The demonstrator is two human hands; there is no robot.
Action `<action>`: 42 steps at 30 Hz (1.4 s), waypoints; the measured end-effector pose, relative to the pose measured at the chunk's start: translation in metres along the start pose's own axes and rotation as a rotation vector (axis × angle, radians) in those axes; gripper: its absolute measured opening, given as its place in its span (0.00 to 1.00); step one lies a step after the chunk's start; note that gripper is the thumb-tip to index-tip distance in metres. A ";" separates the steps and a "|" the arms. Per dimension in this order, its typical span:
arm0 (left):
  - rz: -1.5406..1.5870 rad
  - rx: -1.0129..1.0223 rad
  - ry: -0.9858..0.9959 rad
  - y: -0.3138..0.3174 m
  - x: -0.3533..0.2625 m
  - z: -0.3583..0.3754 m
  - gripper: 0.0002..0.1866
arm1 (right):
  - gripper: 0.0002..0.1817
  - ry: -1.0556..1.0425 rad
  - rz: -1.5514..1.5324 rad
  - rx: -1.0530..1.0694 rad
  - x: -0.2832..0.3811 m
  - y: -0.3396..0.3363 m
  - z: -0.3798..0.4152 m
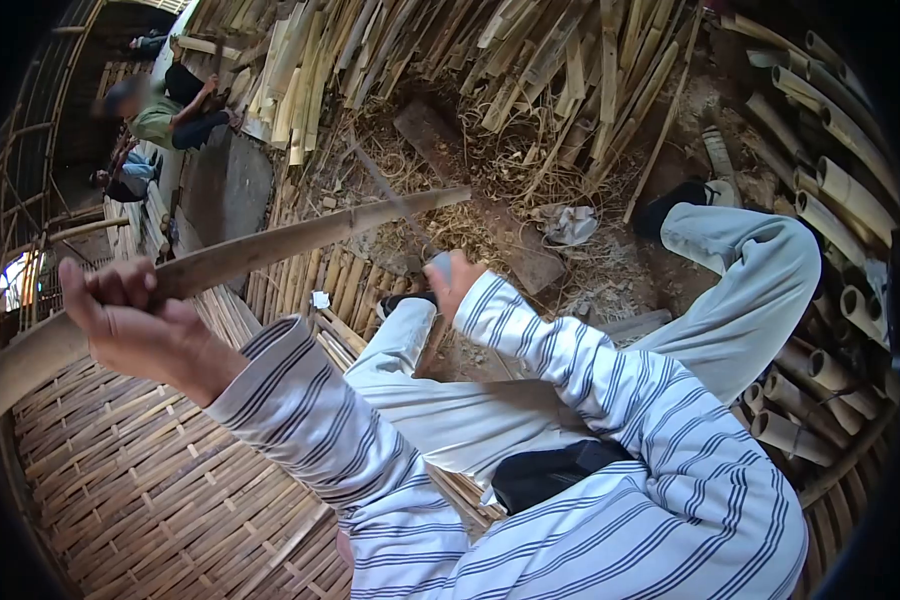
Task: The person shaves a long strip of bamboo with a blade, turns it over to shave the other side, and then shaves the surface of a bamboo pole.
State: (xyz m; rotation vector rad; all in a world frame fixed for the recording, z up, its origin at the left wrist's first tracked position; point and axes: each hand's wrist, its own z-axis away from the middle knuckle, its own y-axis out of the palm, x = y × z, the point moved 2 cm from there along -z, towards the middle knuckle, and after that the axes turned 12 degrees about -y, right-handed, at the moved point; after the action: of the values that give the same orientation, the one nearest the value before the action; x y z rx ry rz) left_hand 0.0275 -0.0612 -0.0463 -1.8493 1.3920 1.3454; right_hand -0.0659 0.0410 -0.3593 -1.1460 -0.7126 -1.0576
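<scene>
My left hand [155, 325] is closed around a long split bamboo strip [290, 236], which runs from the left edge of the view up to the middle. In my right hand [458, 284] is the grey handle of a knife [382, 184], its long narrow blade pointing up and to the left, away from my body. The blade overlaps the strip near its far end in this view. Curly bamboo shavings [440, 215] cover the ground beyond the knife, between my outstretched legs.
A large stack of split bamboo strips [560, 60] lies at the top. Cut bamboo tubes [855, 190] are piled at the right. A woven bamboo mat [140, 500] spreads at lower left. Another person [160, 120] sits at upper left, with someone else [130, 175] nearby. A crumpled plastic wrapper [570, 225] lies ahead.
</scene>
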 end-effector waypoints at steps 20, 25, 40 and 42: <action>0.559 0.873 -0.169 -0.071 0.015 -0.030 0.13 | 0.29 0.293 -0.021 0.011 -0.165 0.047 -0.049; 0.515 0.889 -0.169 -0.068 0.016 -0.044 0.13 | 0.27 0.065 -0.026 -0.027 -0.118 0.052 -0.042; 0.619 0.917 -0.214 -0.088 0.017 -0.056 0.12 | 0.32 0.334 0.076 0.064 -0.207 0.069 -0.033; 0.697 1.025 -0.205 -0.084 0.019 -0.054 0.12 | 0.34 0.256 0.067 0.022 -0.169 0.052 -0.041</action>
State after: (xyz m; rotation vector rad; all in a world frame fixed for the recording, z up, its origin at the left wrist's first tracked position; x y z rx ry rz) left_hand 0.1269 -0.0814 -0.0563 -0.5615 2.1304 0.7413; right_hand -0.0825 0.0544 -0.5397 -0.9873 -0.4800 -1.1129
